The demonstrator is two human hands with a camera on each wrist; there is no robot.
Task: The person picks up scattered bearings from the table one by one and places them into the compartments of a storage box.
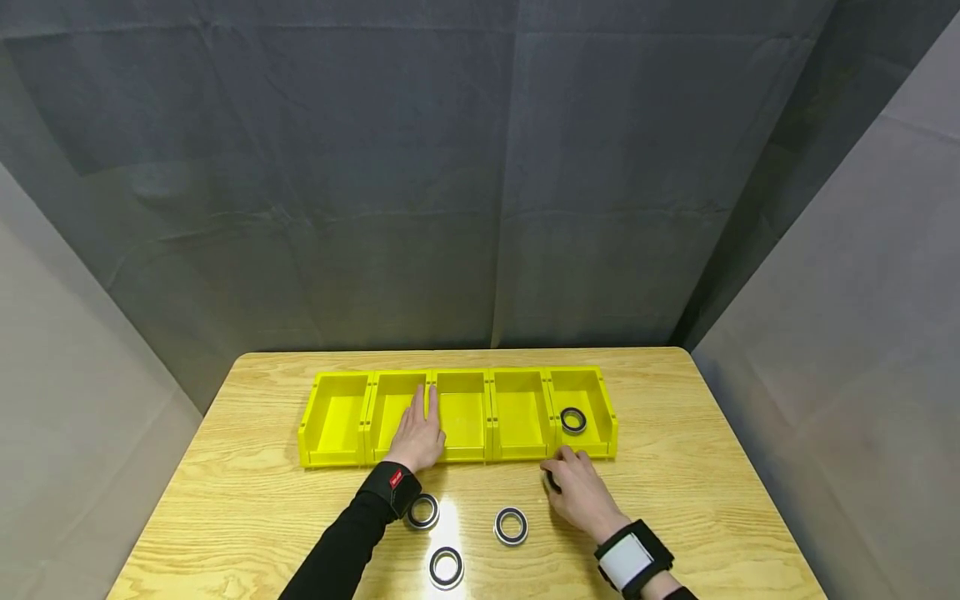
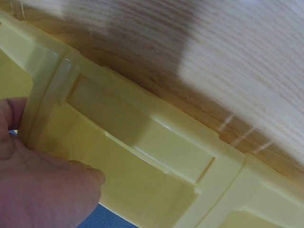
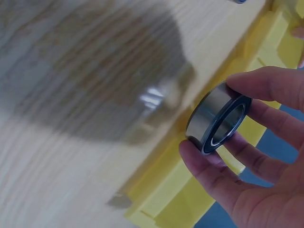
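Observation:
A row of yellow plastic bins (image 1: 465, 455) stands on the table, joined side by side. My left hand (image 1: 417, 437) reaches over the front of the row with straight fingers, resting at the divider between the second and third bins from the left. In the left wrist view, its thumb lies inside one bin and a finger shows past the divider. My right hand (image 1: 583, 497) holds a ball bearing (image 3: 204, 122), a steel ring with a dark seal, between thumb and fingertips, just in front of the rightmost bin. Another bearing (image 1: 573, 432) lies inside that bin.
Three more bearings lie on the wooden table (image 1: 247, 517) in front of the bins: one bearing (image 1: 423, 526) beside my left wrist, another bearing (image 1: 446, 584) nearer me, and a third bearing (image 1: 511, 542) between my arms. Grey cloth (image 1: 375, 208) hangs behind the table.

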